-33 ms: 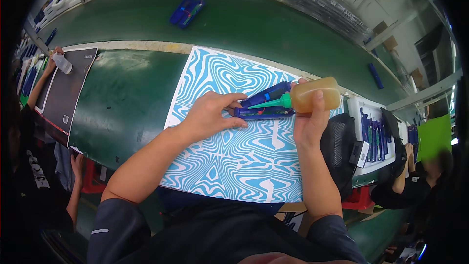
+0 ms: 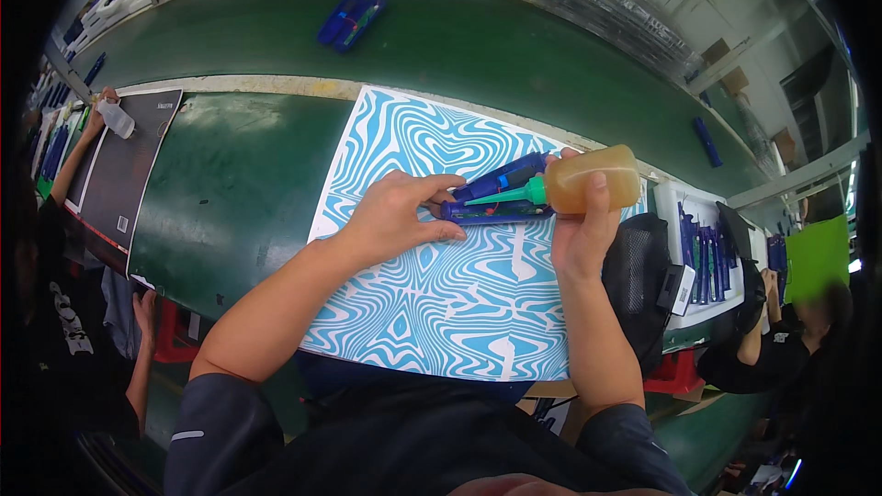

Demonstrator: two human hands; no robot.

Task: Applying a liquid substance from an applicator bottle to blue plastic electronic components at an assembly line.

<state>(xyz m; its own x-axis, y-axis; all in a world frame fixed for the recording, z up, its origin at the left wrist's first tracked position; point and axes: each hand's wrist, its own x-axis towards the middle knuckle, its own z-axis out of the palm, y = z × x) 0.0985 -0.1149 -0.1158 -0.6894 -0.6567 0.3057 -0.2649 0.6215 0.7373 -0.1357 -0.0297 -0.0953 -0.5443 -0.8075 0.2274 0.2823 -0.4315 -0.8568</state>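
Note:
My left hand [image 2: 395, 213] pinches the left end of an opened blue plastic casing [image 2: 487, 214] between thumb and fingers. The casing's two long halves lie side by side, the upper half [image 2: 508, 176] tilted away from the lower one, with small parts and wires inside. My right hand [image 2: 586, 234] is closed around a squeeze bottle [image 2: 602, 179] of amber liquid, held on its side. Its green tapered nozzle [image 2: 510, 195] points left over the lower half, the tip near my left fingers. Whether the tip touches the casing I cannot tell.
A blue-and-white swirl-patterned mat [image 2: 432, 312] lies under my hands. Beyond it, a green conveyor belt [image 2: 514, 55] carries another opened blue casing [image 2: 349, 22]. A black mesh bag [image 2: 636, 276] and a white tray [image 2: 684, 317] of blue casings stand right. Co-workers sit on both sides.

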